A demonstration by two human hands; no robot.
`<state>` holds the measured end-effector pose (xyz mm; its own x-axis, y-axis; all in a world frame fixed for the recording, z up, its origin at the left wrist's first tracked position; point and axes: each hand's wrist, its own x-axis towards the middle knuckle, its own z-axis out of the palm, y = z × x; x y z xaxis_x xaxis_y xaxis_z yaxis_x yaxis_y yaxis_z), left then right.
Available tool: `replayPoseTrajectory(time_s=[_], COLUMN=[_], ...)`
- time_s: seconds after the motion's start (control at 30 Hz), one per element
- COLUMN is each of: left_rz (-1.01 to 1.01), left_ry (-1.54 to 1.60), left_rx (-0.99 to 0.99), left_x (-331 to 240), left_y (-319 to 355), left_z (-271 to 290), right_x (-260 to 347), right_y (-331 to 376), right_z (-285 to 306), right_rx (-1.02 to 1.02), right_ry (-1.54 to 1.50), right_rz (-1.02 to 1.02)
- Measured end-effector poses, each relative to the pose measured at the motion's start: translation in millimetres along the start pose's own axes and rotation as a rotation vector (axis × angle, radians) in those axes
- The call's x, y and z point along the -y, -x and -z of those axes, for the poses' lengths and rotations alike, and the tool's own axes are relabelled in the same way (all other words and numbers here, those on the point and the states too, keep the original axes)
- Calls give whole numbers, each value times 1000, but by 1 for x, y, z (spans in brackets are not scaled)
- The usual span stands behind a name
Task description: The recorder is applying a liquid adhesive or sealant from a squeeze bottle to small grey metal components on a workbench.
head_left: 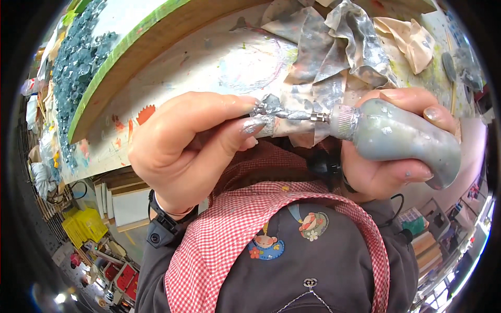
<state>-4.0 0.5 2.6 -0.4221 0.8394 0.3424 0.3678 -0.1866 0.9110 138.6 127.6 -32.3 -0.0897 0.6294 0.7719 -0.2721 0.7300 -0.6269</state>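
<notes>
Down at the lower left edge, past the table, sit a bright yellow crate (83, 225) and a couple of red trays (125, 277), too small to read into; white flat panels (130, 206) stand on edge under the tabletop beside them, and at the lower right a green boxy pack (415, 225) rests among stacked boxes, all bent by the lens. Closer in, the right hand (389, 141) is wrapped around a soft grey squeeze bottle (404, 140), thumb over its top and fingers curled beneath, so it lies almost level in front of the chest with its nozzle pointing toward the person's left. Its body is dull grey, flecked with silvery paint, and its ribbed collar leads into a thin metal tip (315, 117). The left hand (182, 146) pinches a small lump of silver-grey dried paint (271, 109) right at that tip, thumb and forefinger closed on it, their nails coated in silver. Behind the hands lies a crumpled rag (334, 57), heavily smeared with silver and grey, and a cleaner beige cloth (412, 41) sits near the top right. Both rest on a paint-stained table (209, 62). At the upper left a board with a green edge (125, 52) lies on it, covered with blue-grey textured pieces. Below the hands shows a dark apron (313, 266) with red-and-white checked straps and small cartoon patches
</notes>
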Motion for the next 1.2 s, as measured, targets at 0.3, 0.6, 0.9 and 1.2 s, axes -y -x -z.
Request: replayPoseTrajectory(time_s=[0.3,0.6,0.9,1.2], left_rz=[-45,-91,-125,-112], left_ry=[-90,-138,-173,-180], left_rx=[59,98,103,101], left_x=[0,0,1,0], left_y=[0,0,-1,0], left_z=[4,5,4,5], right_x=[-2,-4,-5,-6], right_y=[1,0,0,0], right_z=[0,0,1,1], right_rx=[2,0,9,-1], right_ry=[-42,-79,-118,-150], right_rz=[10,21,39,58])
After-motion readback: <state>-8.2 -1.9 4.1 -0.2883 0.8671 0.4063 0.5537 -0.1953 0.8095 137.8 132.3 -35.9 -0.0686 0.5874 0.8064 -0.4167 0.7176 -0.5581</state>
